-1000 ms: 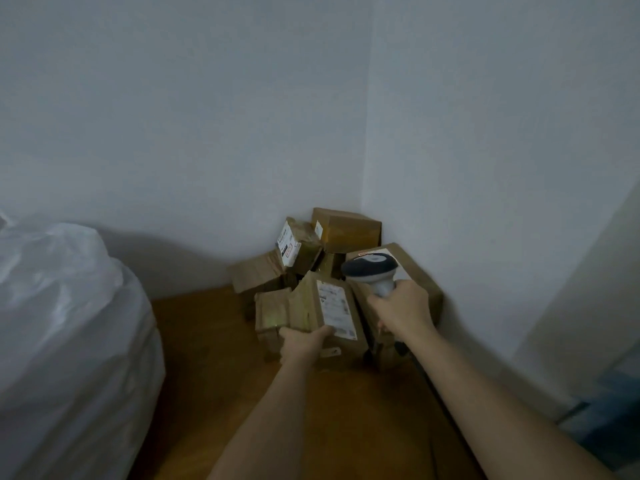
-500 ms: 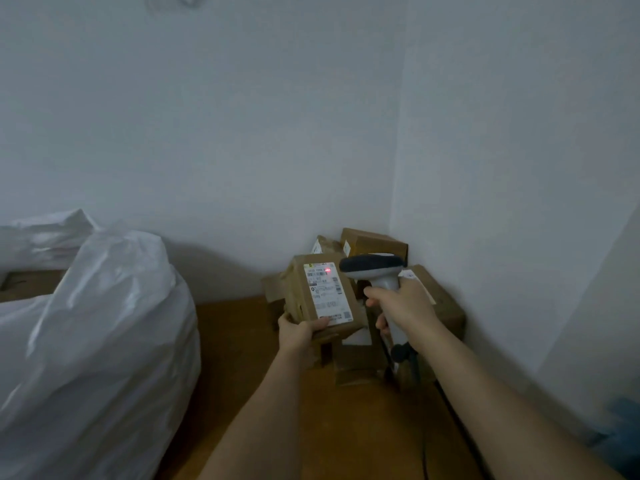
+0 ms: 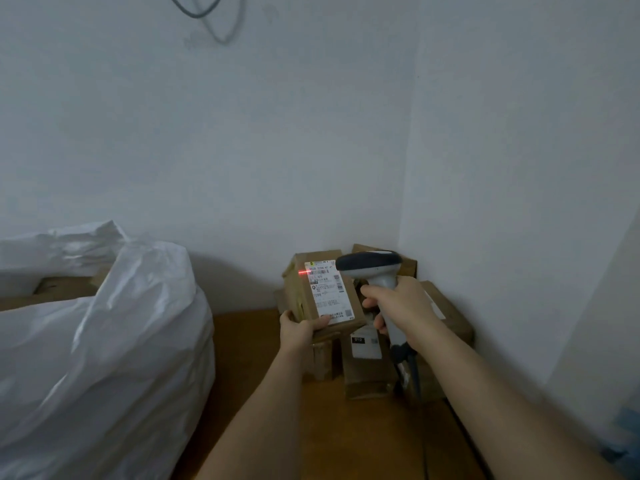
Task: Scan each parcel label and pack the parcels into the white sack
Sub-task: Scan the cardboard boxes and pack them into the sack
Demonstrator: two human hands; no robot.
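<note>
Left hand: left hand (image 3: pixel 300 331) grips the lower edge of a brown parcel (image 3: pixel 322 292), thumb curled over the front face, fingers hidden behind it; the parcel is lifted clear of the pile and tilted back a little.
Right hand: right hand (image 3: pixel 398 306) is wrapped round the grey handle of a barcode scanner (image 3: pixel 375 271), index finger at the front of the grip; the dark scanner head sits just right of the parcel's top corner, overlapping it.
Label: white shipping label (image 3: pixel 329 292) faces the camera on the held parcel, with barcodes and small print too fine to read.
Scan line: red laser line (image 3: pixel 308 272) falls across the top of the label and onto bare cardboard at its left edge.
Cable: dark scanner cable (image 3: pixel 410 370) hangs from the bottom of the handle.
Other parcels: pile of brown boxes (image 3: pixel 446 317) lies in the corner of the room behind and below the hands; one box (image 3: pixel 367 368) under the hands shows a white label.
Sack: white sack (image 3: pixel 114 341) stands at the left, well apart from the held parcel, its mouth open and crumpled, a brown box partly visible inside at the far left.
Floor: wooden floor (image 3: pixel 346 438) under the forearms.
Wall: pale wall (image 3: pixel 242 150) with a loop of wire (image 3: pixel 214 19) near the top.
</note>
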